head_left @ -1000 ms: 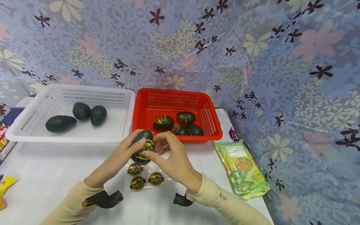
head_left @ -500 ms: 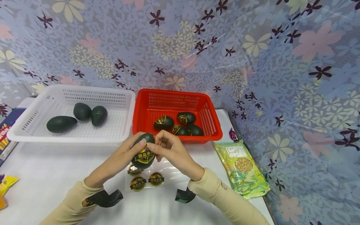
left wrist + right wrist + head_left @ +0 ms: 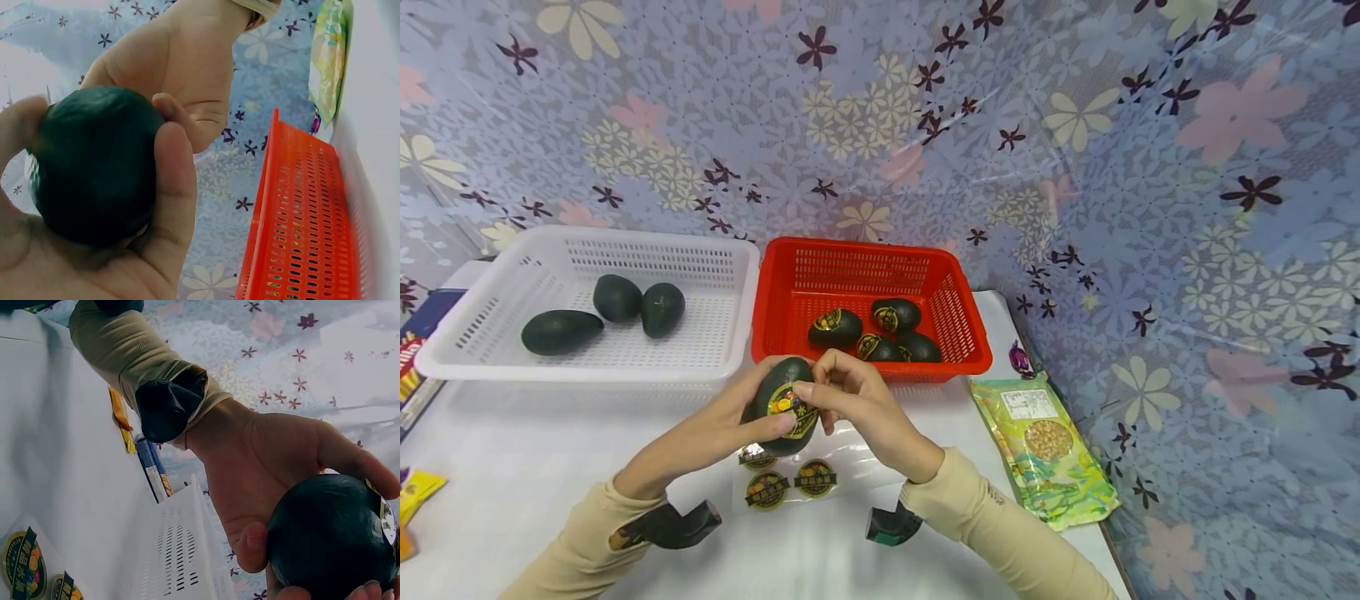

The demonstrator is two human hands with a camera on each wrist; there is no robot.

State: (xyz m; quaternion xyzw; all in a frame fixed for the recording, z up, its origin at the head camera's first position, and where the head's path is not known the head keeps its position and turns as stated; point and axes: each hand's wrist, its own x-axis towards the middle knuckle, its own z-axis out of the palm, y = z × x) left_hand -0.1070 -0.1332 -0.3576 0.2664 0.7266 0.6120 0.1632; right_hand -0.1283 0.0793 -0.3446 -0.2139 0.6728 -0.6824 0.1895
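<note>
My left hand (image 3: 737,418) grips a dark green avocado (image 3: 777,377) above the table's front, its thumb lying across the lower edge of a gold and black sticker (image 3: 792,403) on the fruit. My right hand (image 3: 850,398) has curled fingers; its thumb presses the avocado's upper right side next to the sticker. In the left wrist view the avocado (image 3: 94,165) fills my left hand (image 3: 172,187), with the right hand (image 3: 181,75) behind it. The right wrist view shows the avocado (image 3: 331,537), the left hand (image 3: 275,462) and my right fingertips (image 3: 369,592) touching it.
A clear sheet with three stickers (image 3: 786,481) lies under the hands. A white basket (image 3: 587,367) holds three plain avocados (image 3: 617,297). A red basket (image 3: 925,367) holds several stickered avocados (image 3: 835,327). A snack bag (image 3: 1048,450) lies at the right, packets (image 3: 415,487) at the left.
The right hand lifted off the sticker's face and moved up to the avocado's top. The left hand turned the avocado slightly, and its thumb now lies over the sticker's lower edge.
</note>
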